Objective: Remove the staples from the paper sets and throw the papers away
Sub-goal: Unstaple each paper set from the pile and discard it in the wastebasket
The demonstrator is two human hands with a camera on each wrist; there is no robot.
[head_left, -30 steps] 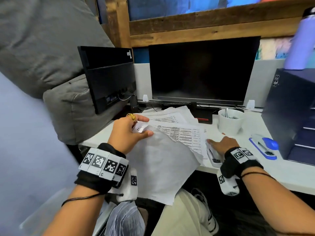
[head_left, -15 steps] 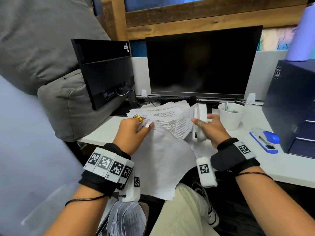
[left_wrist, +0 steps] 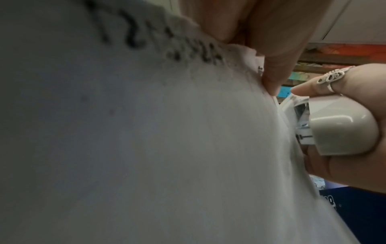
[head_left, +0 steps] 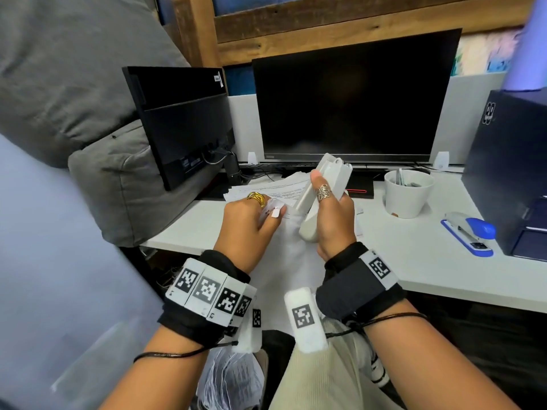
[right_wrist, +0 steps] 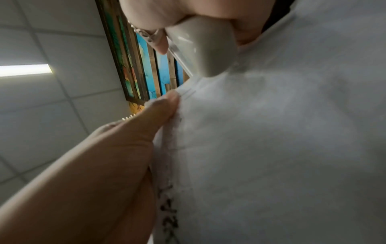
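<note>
White paper set (head_left: 291, 261) hangs off the desk edge, corner pinched in your left hand (head_left: 247, 229). Your right hand (head_left: 331, 220), flat on the desk a second ago, now grips the staple remover (head_left: 321, 193), ready to pull. Only wrist views show its tip at the corner.
</note>
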